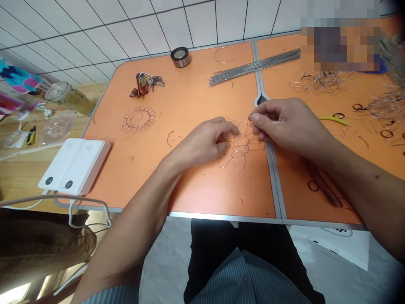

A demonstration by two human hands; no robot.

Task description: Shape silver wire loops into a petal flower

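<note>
A looped ring of thin wire (243, 146), shaped like a flower, lies on the orange table between my hands. My left hand (207, 141) reaches in from its left side, with bent thumb and forefinger gripping the near loops; a gap shows between their tips. Over its upper right edge, my right hand (283, 122) has thumb and forefinger pinched together at the wire, though the exact bit between the tips is too fine to see. Farther left sits a second looped wire ring (138, 120), round in outline. A short curved wire scrap (171, 139) is beside my left wrist.
A bundle of straight wires (253, 67) lies at the back, near a tape roll (180, 57) and keys (147, 84). Red-handled pliers (325, 185) rest under my right forearm. Tangled wire (329, 82) covers the right side. White power banks (74, 164) stand at the left edge.
</note>
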